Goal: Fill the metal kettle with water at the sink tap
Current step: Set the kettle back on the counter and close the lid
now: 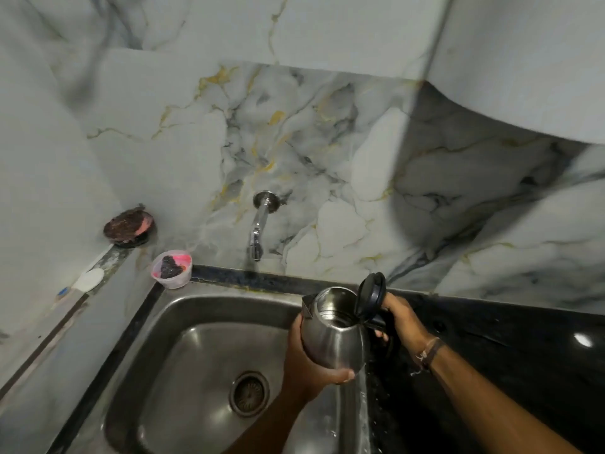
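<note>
A single head-worn camera looks forward and steeply down. It sits close above a stainless steel sink basin (183,348) and faces a marble-patterned wall (327,142).

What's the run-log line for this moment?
kettle: lid open, over sink right edge | left hand: under body | right hand: on handle | tap: kettle not under it

Black stone counter (523,339) around a steel sink (183,326); small plastic tub (173,279) on its back corner.

No writing, label, brand or number can be read anywhere (the whole view is slightly blurred).
</note>
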A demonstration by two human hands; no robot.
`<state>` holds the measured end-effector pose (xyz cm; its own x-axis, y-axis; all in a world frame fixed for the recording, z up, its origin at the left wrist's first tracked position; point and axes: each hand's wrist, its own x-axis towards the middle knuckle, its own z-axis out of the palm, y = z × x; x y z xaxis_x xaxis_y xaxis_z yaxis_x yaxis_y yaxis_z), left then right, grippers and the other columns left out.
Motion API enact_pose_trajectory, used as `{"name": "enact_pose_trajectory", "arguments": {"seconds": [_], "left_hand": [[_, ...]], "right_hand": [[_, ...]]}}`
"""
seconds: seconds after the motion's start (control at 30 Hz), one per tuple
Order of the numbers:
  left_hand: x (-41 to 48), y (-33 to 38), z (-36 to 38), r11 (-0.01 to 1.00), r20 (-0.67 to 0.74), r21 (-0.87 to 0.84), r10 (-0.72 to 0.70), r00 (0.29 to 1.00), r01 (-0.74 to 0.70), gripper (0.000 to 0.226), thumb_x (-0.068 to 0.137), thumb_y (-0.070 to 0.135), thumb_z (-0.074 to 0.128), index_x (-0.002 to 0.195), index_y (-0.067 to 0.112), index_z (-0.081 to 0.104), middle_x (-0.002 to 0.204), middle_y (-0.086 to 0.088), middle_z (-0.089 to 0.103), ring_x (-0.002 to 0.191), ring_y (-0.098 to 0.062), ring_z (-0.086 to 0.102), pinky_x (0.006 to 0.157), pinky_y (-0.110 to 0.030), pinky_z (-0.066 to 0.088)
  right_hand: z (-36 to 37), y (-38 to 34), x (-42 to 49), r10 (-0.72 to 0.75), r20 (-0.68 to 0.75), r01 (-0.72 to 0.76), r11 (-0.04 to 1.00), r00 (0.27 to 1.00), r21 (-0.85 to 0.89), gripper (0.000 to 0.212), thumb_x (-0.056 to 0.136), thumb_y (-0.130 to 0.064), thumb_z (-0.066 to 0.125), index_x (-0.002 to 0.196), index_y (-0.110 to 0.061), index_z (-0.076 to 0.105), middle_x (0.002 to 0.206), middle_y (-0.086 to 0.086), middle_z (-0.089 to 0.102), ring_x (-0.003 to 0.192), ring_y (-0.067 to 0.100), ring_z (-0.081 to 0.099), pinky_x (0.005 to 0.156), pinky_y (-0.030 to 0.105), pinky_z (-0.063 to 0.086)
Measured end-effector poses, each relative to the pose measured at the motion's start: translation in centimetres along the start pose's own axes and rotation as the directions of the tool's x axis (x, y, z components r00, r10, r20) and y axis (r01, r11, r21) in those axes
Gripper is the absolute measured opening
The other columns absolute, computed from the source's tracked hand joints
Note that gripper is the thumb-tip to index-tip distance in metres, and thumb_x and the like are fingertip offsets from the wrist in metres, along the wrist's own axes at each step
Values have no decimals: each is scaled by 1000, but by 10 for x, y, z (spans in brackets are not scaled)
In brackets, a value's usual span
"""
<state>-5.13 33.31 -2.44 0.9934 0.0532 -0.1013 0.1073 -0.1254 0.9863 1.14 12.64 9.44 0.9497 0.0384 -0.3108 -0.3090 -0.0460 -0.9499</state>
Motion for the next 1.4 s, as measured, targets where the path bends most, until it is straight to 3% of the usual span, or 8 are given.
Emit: {"name": "enact_pose_trajectory", "arguments": {"seconds": [0.13, 0.27, 0.47, 0.63, 0.77, 1.0, 1.23, 1.4], "left_hand": [[-12, 14, 51, 999, -7, 21, 31, 999, -31, 158, 31, 47, 117, 167, 37, 37, 156, 10, 61, 141, -15, 62, 110, -52, 60], [-22, 28, 108, 995, -26, 82, 61, 998, -59, 164, 29, 54, 115, 170, 34, 33, 160, 12, 56, 145, -15, 56, 114, -50, 57], [-27, 49, 188, 975, -36, 169, 155, 987, -147, 142, 39, 66, 110, 152, 77, 24, 149, 45, 50, 143, 12, 50, 106, -8, 48], [-27, 57, 256, 969, -92, 213, 145, 985, -122, 151, 37, 58, 110, 165, 47, 32, 161, 21, 50, 148, -4, 50, 119, -42, 52], [-21, 67, 295, 970, -97, 212, 139, 986, -117, 140, 35, 55, 109, 147, 76, 26, 146, 48, 45, 133, 25, 45, 105, -3, 41], [-7, 89, 346, 972, -79, 232, 50, 996, -30, 158, 34, 62, 101, 170, 34, 27, 165, 11, 47, 148, -6, 45, 124, -41, 45], [24, 78, 366, 971, -95, 240, 8, 995, 15, 151, 33, 61, 109, 158, 61, 23, 157, 21, 51, 143, -6, 52, 119, -39, 49], [41, 62, 373, 964, -99, 262, -21, 995, 46, 153, 35, 58, 110, 163, 49, 27, 163, 13, 51, 147, -15, 53, 122, -47, 49]], "right_hand": [[-53, -12, -24, 1, 43, 2, 998, 999, -56, 50, 77, -65, 65, 89, -22, 88, 64, 5, 74, 53, 15, 68, 46, 28, 48], [-112, -21, -33, 98, 66, -91, 991, 993, -101, 46, 71, -63, 71, 87, -23, 87, 73, 4, 77, 57, 14, 69, 54, 29, 49], [-188, -37, -30, 239, 58, -200, 904, 969, -377, 48, 63, -66, 69, 78, -21, 78, 67, 3, 67, 52, 14, 59, 55, 28, 45], [-244, -33, -14, 252, -59, -246, 827, 966, -505, 67, 53, -68, 74, 90, -12, 81, 73, 7, 76, 64, 24, 67, 65, 32, 49], [-276, -27, -3, 216, -100, -228, 733, 971, -640, 63, 53, -78, 69, 68, -17, 75, 51, 7, 68, 43, 23, 59, 58, 32, 44], [-322, -22, 16, 96, -122, -155, 676, 988, -720, 79, 50, -90, 63, 73, -17, 81, 47, -6, 72, 61, 25, 74, 59, 33, 46], [-348, -18, 44, 37, -110, -99, 760, 993, -642, 80, 54, -89, 58, 83, -18, 82, 82, 4, 82, 74, 27, 75, 66, 35, 52], [-355, -1, 66, 25, -9, -25, 778, 1000, -628, 71, 67, -79, 67, 95, -17, 85, 95, 7, 84, 90, 30, 78, 87, 46, 62]]}}
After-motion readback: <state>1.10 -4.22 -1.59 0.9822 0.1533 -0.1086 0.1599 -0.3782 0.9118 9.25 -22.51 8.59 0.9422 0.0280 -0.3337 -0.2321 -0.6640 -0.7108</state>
